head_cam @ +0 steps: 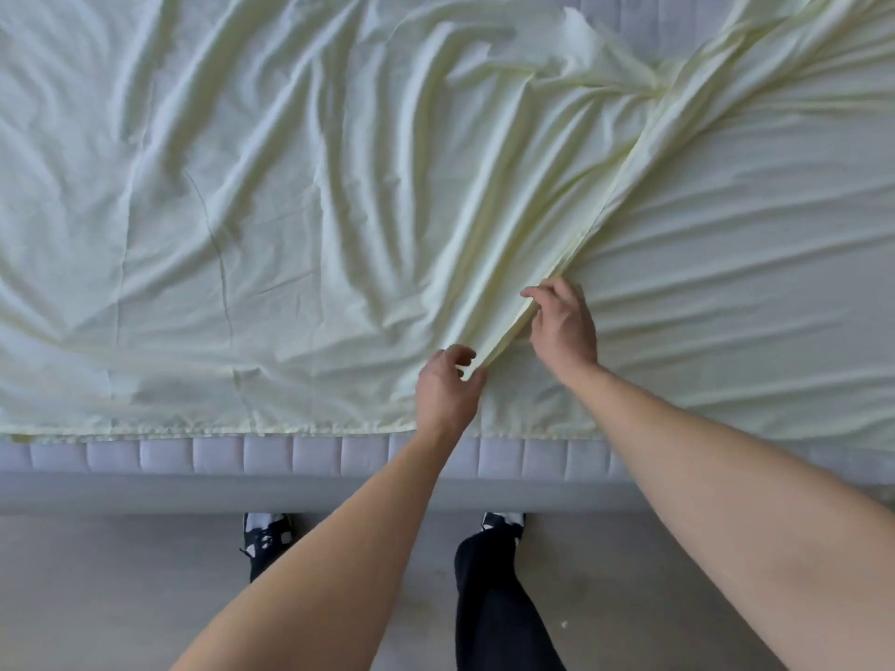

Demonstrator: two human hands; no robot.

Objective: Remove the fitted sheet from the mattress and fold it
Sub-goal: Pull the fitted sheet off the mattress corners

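Two hands work one long ridge of the fitted sheet (pixel 290 186), which lies loose and rumpled over the top of the mattress (pixel 339 455), its near hem resting along the mattress edge rather than tucked under it, so the removal looks done and the folding is in hand. The left hand (pixel 448 387) is closed in a pinch on the near end of the ridge, thumb against curled fingers with cloth between them. The right hand (pixel 562 326) sits just beyond it on the same fold, fingertips drawn together on the raised edge, seemingly nipping it, though how firmly cannot be told. From there the ridge runs diagonally up and to the right toward a bunched knot of cloth, and a strip of bare mattress shows at the far right corner. To do this step well, I would judge that the hands should walk apart along the ridge, keeping it taut so the two layers line up edge to edge, then lift it clear before carrying it over; pulling from this close pairing would only drag wrinkles along. The elastic hem tends to gather, so smoothing the left expanse flat first should keep the fold square and stop the bunching at the far end from being folded in
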